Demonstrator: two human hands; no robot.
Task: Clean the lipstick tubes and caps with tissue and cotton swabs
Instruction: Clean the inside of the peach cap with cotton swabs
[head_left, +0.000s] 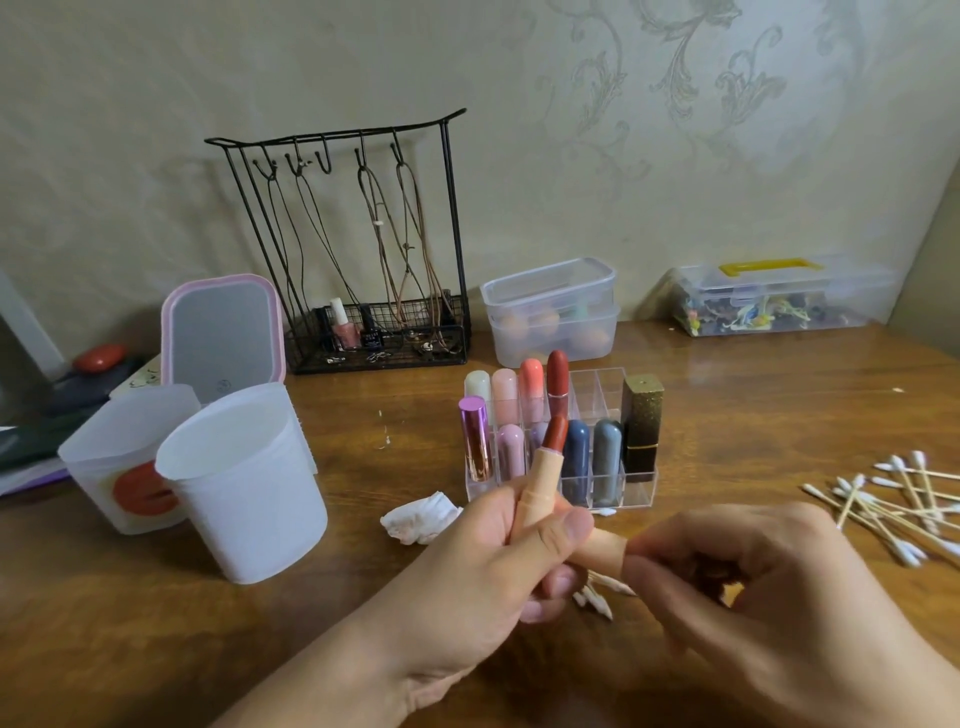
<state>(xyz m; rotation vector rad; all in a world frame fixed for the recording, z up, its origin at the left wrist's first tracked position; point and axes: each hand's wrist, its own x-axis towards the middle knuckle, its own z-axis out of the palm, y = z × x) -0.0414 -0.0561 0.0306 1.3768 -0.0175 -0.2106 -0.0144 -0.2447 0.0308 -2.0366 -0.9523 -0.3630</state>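
Our left hand (498, 551) grips an open lipstick (543, 478); right hand (753, 577) pinches its cap (602, 552). Wooden table (727, 415), patterned wall (675, 130) upper frame.

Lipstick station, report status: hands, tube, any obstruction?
Left hand grips open peach lipstick tube. Right hand pinches its peach cap. Crumpled tissue on table. Nothing blocking.

Bare table (727, 415) between organizer (561, 467) and swabs (893, 504)
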